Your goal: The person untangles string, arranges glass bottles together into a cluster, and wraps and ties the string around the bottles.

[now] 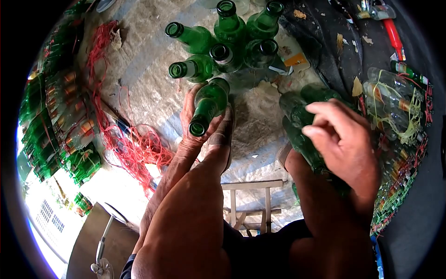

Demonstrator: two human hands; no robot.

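Observation:
A green glass bottle [210, 103] is gripped in my left hand [189, 106], its open mouth tilted toward me. Just beyond it, several more green glass bottles [230, 28] stand close together on the ground sheet, uncapped, some bearing pale labels on their necks. My right hand [348, 139] is raised on the other side, thumb and forefinger apart, with nothing visible between them. Beneath and beside that hand, green bottles [297, 109] lie on their sides, partly covered by the hand and my right leg.
Tangled red string [132, 144] lies to the left, near stacked bundles of bottles [69, 111]. At right are clear bottles tied with yellow string [395, 100] and a red-handled tool [394, 39]. A wooden stool frame [251, 186] shows between my legs; a standing fan [104, 242] is lower left.

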